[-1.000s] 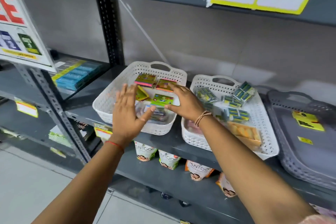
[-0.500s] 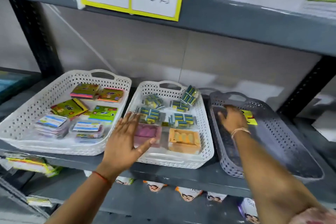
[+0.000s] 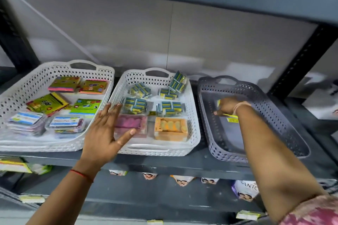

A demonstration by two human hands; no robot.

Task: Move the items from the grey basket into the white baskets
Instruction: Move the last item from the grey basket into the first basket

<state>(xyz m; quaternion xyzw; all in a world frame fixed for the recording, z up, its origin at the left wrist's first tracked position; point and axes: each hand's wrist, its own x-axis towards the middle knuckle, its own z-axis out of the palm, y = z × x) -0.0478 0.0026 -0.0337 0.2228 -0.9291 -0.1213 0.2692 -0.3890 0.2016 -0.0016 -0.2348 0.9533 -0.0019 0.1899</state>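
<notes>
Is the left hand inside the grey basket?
No, the left hand is spread over the middle white basket; the right hand reaches into the grey basket.

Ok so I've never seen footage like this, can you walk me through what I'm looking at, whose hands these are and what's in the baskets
There is no machine here. A person wears a camera on the head, so this single view looks forward and down at their own two bare hands. On a grey shelf stand three baskets. The left white basket holds colourful packets and clear packs. The middle white basket holds small blue-yellow packs, a pink box and an orange box. The left hand hovers open above the middle basket's front, holding nothing. The right hand reaches into the grey basket toward yellow packets; whether its grip has closed on one is unclear.
</notes>
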